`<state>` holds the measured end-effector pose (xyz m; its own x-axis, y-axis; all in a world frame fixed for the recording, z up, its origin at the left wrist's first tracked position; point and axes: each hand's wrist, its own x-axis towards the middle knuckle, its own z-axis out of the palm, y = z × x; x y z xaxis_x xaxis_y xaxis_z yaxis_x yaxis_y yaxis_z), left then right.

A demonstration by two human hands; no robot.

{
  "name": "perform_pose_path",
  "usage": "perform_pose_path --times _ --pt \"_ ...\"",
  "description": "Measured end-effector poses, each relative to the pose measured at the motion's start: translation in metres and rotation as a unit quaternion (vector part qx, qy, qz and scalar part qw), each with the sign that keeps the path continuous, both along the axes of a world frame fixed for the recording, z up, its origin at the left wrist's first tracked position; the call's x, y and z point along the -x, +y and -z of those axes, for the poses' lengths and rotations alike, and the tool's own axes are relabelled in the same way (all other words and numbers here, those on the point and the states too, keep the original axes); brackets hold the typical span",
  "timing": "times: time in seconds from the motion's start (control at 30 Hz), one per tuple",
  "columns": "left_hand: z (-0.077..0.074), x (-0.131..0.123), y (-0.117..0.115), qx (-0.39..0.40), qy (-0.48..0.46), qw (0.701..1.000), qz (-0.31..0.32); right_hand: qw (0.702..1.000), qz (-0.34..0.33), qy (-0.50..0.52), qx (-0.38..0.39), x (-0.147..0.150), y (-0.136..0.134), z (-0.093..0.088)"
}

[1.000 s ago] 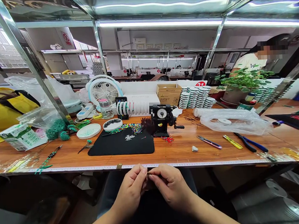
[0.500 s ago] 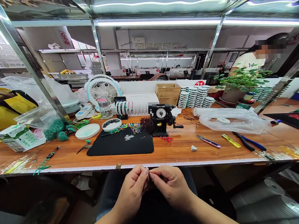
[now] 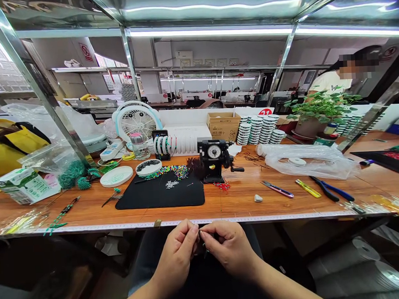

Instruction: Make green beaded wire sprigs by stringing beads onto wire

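Observation:
My left hand (image 3: 179,249) and my right hand (image 3: 227,247) meet just below the table's front edge, above my lap. Thumb and forefinger of each are pinched together, fingertips almost touching. Whatever lies between them is too small to name; a tiny dark bit shows under the right fingers. Beyond the hands, a black mat (image 3: 162,197) bears a small heap of silvery pieces (image 3: 171,184) and many coloured beads (image 3: 177,171). Right of the mat stands a black hand-cranked winder (image 3: 215,160) with a dial, red pieces (image 3: 222,186) at its foot.
A measuring tape (image 3: 255,218) runs along the table's front edge. On the right lie a craft knife (image 3: 277,189), a yellow tool (image 3: 307,188) and blue pliers (image 3: 331,189). Behind are spool stacks (image 3: 263,128), a fan (image 3: 138,121) and a potted plant (image 3: 312,127). A person stands far right.
Both hands keep nearly the same pinched pose. A small dark bit now shows below the right fingers. The view has shifted very slightly.

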<state>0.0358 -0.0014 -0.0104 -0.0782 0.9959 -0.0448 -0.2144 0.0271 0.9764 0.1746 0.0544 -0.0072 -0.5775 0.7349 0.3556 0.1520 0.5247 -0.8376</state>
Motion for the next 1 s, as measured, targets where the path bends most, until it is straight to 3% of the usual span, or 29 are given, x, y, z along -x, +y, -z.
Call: perform_pose_path --times 0.17,0.57,1.0 --pt "-0.0035 0.0001 -0.0008 -0.001 0.001 1.000 -0.020 0.999 -0.033 0.000 -0.009 -0.0036 0.0008 -0.0046" --pt "0.0005 0.0011 0.0011 -0.003 0.012 1.000 -0.015 0.997 -0.020 -0.028 -0.062 -0.0038 -0.0015 -0.0019" --pt "-0.0005 -0.0018 0.0023 -0.015 0.014 0.999 -0.027 0.995 -0.035 0.046 0.077 -0.0008 0.0021 -0.0039"
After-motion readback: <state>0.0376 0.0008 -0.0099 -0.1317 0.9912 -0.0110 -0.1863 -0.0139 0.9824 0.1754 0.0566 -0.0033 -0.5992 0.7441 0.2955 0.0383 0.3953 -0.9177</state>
